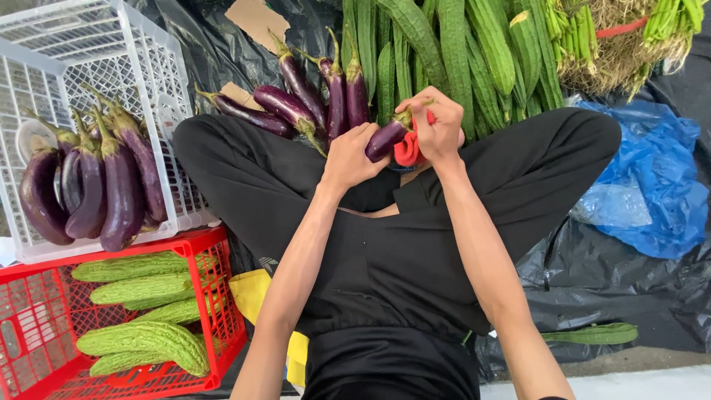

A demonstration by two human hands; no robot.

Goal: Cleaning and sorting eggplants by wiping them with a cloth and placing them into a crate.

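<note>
My left hand (349, 154) grips the lower end of a small purple eggplant (385, 139) held above my crossed legs in black trousers. At the eggplant's green stem end my right hand (438, 127) is closed on a red-handled tool (406, 150), mostly hidden by the fingers. Just beyond my hands several loose purple eggplants (296, 104) lie on black plastic sheeting.
A white crate (89, 44) at left holds several eggplants (96, 185). Below it a red crate (215, 296) holds bitter gourds (141, 341). Long ridged gourds (459, 52) and bundled greens (622, 37) lie ahead. A blue plastic bag (652, 185) sits at right.
</note>
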